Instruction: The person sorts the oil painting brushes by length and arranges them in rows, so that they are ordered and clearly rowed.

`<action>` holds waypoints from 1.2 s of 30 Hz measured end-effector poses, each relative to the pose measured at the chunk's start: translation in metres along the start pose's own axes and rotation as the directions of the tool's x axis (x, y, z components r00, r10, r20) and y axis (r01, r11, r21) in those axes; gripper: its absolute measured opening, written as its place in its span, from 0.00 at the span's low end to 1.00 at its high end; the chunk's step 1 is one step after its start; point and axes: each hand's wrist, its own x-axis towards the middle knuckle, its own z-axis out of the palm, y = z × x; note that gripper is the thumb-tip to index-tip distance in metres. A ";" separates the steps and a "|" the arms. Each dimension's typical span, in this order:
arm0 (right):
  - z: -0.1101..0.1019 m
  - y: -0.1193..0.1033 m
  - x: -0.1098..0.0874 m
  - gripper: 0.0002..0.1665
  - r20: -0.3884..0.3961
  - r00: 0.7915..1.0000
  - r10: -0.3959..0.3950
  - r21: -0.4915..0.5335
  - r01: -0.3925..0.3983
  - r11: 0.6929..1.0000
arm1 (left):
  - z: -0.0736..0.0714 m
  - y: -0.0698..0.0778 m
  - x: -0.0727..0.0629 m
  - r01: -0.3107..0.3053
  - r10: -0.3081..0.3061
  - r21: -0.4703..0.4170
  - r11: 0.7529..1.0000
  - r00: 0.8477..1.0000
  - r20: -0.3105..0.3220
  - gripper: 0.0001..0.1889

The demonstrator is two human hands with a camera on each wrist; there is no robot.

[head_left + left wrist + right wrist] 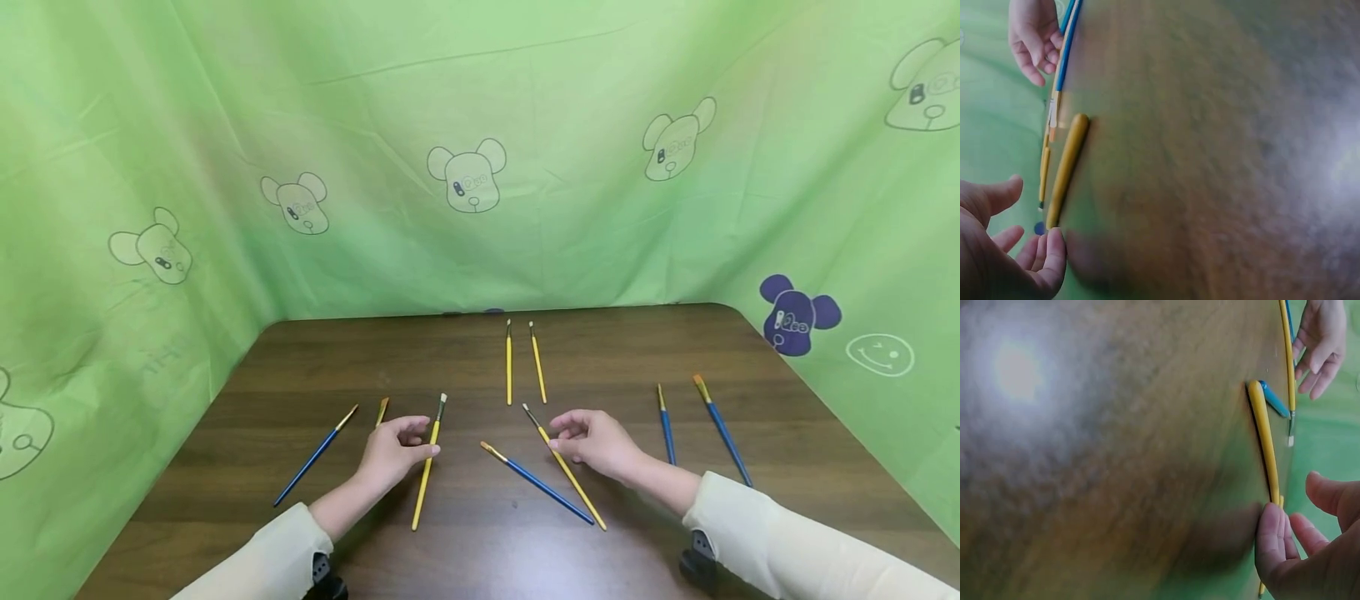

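Note:
My left hand (392, 454) is at a yellow-handled paintbrush (422, 493) on the wooden table, its thumb overlapping the handle. In the left wrist view thumb and fingers (1054, 262) stand apart, fingertips right at the yellow handle (1070, 165). My right hand (600, 443) is beside a second yellow paintbrush (579, 488), which slants down to the right. The right wrist view has that hand's thumb spread from its fingers (1269, 534), fingertips close by the handle (1264, 437). Between the hands lies a blue-handled paintbrush (542, 483), its lower end next to the second yellow one.
Two yellow paintbrushes, one left (509, 367) and one right (537, 367), lie farther back. Blue paintbrushes rest at the right (726, 437), (667, 433) and left (313, 458). Another brush tip (382, 410) shows behind the left hand. A green printed cloth (375, 108) surrounds the table (360, 350).

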 end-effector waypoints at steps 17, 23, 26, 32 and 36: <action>0.006 0.000 -0.002 0.25 0.023 1.000 0.020 -0.092 -0.018 0.996 | 0.004 -0.008 0.007 -0.002 -0.001 0.086 0.996 1.000 0.029 0.23; 0.009 0.002 -0.001 0.25 0.008 1.000 0.005 -0.162 -0.004 0.987 | 0.006 -0.008 0.006 -0.020 0.016 0.100 0.995 0.999 0.039 0.23; 0.010 0.002 0.000 0.25 0.005 1.000 -0.012 -0.194 0.013 0.981 | 0.006 -0.006 0.005 -0.028 0.024 0.123 0.992 0.999 0.040 0.23; 0.010 0.003 0.001 0.25 0.004 0.998 -0.064 -0.235 0.063 0.970 | 0.006 -0.002 0.003 -0.048 0.043 0.158 0.986 0.998 0.037 0.23; 0.009 0.005 0.000 0.24 0.009 0.993 -0.122 -0.260 0.120 0.958 | 0.006 -0.003 0.002 -0.076 0.072 0.157 0.985 0.997 0.034 0.21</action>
